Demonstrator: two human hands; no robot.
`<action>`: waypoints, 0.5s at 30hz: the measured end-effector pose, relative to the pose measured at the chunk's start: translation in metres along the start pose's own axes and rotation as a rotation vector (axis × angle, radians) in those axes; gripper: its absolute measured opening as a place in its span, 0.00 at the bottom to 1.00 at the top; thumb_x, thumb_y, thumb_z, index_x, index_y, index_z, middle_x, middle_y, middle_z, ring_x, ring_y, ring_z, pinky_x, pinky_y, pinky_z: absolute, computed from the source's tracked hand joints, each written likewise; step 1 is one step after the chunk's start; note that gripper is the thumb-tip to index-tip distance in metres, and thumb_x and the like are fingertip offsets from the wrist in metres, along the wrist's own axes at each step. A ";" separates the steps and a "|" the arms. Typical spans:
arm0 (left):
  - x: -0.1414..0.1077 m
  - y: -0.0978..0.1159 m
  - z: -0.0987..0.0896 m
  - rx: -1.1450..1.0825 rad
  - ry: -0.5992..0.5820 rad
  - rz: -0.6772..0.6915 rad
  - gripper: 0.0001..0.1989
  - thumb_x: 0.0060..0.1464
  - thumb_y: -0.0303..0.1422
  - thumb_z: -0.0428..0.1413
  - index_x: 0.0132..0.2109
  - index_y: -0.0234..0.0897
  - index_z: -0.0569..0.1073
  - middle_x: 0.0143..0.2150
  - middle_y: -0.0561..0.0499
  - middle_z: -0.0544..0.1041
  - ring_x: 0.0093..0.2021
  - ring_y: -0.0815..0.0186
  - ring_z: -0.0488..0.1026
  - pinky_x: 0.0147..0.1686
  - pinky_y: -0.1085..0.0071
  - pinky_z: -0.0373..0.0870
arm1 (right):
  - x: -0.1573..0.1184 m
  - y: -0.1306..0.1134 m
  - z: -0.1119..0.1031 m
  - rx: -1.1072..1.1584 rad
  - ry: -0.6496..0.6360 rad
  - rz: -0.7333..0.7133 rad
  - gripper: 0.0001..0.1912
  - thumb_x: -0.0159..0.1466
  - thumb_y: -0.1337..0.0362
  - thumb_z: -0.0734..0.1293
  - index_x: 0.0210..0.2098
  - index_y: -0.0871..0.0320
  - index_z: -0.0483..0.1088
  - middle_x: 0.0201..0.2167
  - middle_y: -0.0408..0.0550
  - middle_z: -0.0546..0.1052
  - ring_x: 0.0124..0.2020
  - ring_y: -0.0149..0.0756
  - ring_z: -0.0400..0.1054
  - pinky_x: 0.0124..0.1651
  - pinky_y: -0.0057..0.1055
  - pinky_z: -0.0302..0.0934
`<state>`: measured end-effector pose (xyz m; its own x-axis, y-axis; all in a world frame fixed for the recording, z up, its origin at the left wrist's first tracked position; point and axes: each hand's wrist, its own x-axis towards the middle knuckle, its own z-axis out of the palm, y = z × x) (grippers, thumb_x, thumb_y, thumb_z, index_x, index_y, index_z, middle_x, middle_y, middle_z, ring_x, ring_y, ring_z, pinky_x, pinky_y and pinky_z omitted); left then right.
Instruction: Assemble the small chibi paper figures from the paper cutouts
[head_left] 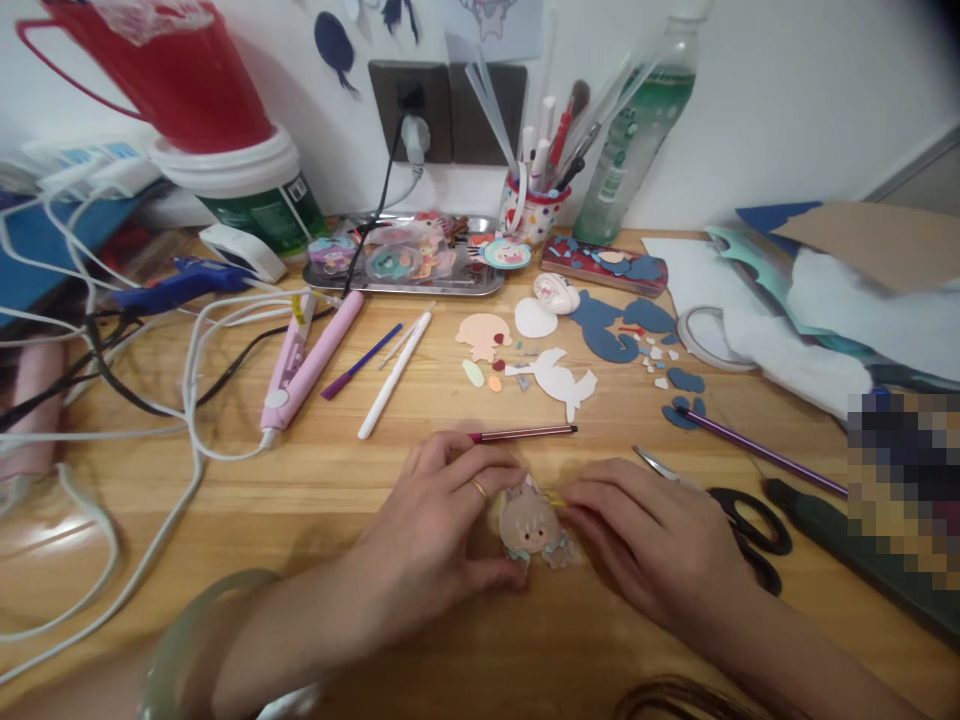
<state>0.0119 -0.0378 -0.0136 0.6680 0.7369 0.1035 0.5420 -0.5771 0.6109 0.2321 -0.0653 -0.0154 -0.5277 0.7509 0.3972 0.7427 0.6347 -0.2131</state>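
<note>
A small flat cartoon figure (531,530) with a beige head and clear-looking edges sits at the front middle of the table. My left hand (442,510) grips its left side, fingers at the top and thumb at the lower edge. On the other side, my right hand (652,525) has its fingers pinched together at a thin yellow piece (555,498) by the figure's upper right; its full shape is hidden. Behind my left fingertips lies a dark red pen (525,433). Black-handled scissors (750,520) rest beside my right hand.
Paper cut-outs (559,380) lie beyond my hands. A pink hair straightener (315,360), white cables (191,400) and a blue glue gun (187,283) occupy the left. A metal tray (405,285), pen cup (536,210) and green-labelled bottle (637,150) stand along the wall.
</note>
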 end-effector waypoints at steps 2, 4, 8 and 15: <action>-0.001 0.000 0.000 -0.002 0.001 0.000 0.29 0.43 0.43 0.62 0.51 0.39 0.65 0.51 0.48 0.68 0.52 0.55 0.57 0.51 0.57 0.59 | 0.001 -0.001 0.003 0.016 0.011 -0.036 0.06 0.60 0.71 0.62 0.36 0.60 0.68 0.32 0.48 0.73 0.33 0.34 0.66 0.33 0.29 0.59; -0.001 0.001 0.000 -0.001 0.003 -0.002 0.28 0.44 0.43 0.61 0.51 0.39 0.65 0.51 0.48 0.69 0.52 0.56 0.57 0.51 0.58 0.59 | 0.002 -0.003 0.005 0.023 0.007 -0.060 0.07 0.59 0.72 0.62 0.37 0.60 0.68 0.33 0.48 0.73 0.33 0.34 0.66 0.34 0.30 0.59; 0.000 0.001 -0.001 -0.001 0.010 -0.006 0.27 0.45 0.41 0.61 0.52 0.39 0.65 0.51 0.48 0.68 0.52 0.56 0.57 0.51 0.58 0.58 | 0.002 -0.009 0.006 -0.003 -0.015 -0.094 0.07 0.61 0.71 0.60 0.37 0.61 0.69 0.34 0.48 0.73 0.33 0.34 0.65 0.33 0.30 0.58; -0.002 0.000 -0.001 -0.005 -0.004 -0.010 0.28 0.44 0.43 0.61 0.51 0.40 0.65 0.51 0.48 0.68 0.53 0.55 0.57 0.51 0.57 0.58 | -0.002 -0.015 0.004 0.009 0.000 -0.167 0.10 0.63 0.72 0.57 0.36 0.61 0.69 0.30 0.46 0.74 0.29 0.32 0.64 0.29 0.30 0.55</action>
<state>0.0103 -0.0390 -0.0131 0.6649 0.7410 0.0940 0.5463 -0.5682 0.6154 0.2197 -0.0753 -0.0167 -0.6436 0.6343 0.4282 0.6405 0.7527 -0.1523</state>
